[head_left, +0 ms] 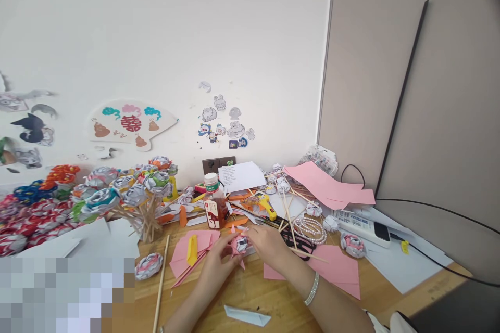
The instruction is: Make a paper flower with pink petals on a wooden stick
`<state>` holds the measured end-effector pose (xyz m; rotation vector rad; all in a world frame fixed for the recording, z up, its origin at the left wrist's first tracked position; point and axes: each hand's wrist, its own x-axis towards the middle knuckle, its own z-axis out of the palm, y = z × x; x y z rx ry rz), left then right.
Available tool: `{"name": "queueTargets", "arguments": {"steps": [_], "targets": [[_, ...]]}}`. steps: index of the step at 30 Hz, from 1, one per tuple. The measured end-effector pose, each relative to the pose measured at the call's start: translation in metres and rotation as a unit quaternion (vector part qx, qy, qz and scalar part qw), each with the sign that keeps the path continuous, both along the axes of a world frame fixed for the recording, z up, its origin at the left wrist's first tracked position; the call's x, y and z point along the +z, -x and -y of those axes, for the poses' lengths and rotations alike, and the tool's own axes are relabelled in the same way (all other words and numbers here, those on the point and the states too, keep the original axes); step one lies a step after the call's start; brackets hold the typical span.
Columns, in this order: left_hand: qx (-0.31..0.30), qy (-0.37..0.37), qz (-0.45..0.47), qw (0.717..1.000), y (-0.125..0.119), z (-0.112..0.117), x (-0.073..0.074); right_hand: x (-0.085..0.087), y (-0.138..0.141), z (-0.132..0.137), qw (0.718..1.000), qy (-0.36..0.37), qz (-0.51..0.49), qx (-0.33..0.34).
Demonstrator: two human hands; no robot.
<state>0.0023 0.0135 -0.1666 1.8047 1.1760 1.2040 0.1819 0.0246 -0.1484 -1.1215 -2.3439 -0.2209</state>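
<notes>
A small paper flower (241,244) in white and pink, with pointed pink petals sticking out, sits between my two hands just above the wooden table. My left hand (219,261) pinches its left side between thumb and fingers. From the right, my right hand (266,244) has its fingertips closed on the flower's upper edge. Beside my left hand lie pink paper sheets (179,257) with a yellow tool (191,251) on top. Below my wrists rests a folded pale paper strip (247,316). More pink paper (344,270) extends under my right forearm.
A labelled bottle (213,208) and a yellow glue gun (267,207) stand behind my hands amid paper scraps. Paper flowers on sticks (133,187) crowd the left. A wooden stick (161,281), bead strings (311,230) and a power strip (361,226) with a cable lie around.
</notes>
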Motion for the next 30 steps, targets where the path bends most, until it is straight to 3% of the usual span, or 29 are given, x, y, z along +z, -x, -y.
{"name": "queueTargets", "arguments": {"steps": [6, 18, 30], "targets": [[-0.005, 0.004, 0.014, 1.0, -0.0016, 0.0028, 0.0039, 0.0078, 0.0028, 0.0068, 0.999, 0.012, -0.002, -0.033], [0.004, -0.004, 0.008, 1.0, -0.0015, 0.0036, 0.0049, 0.0074, 0.0046, 0.0079, 0.998, 0.029, -0.03, -0.041], [-0.003, 0.04, 0.081, 0.996, -0.0066, 0.0057, 0.0063, 0.0099, 0.0059, 0.0104, 0.994, 0.071, -0.063, -0.049]]}}
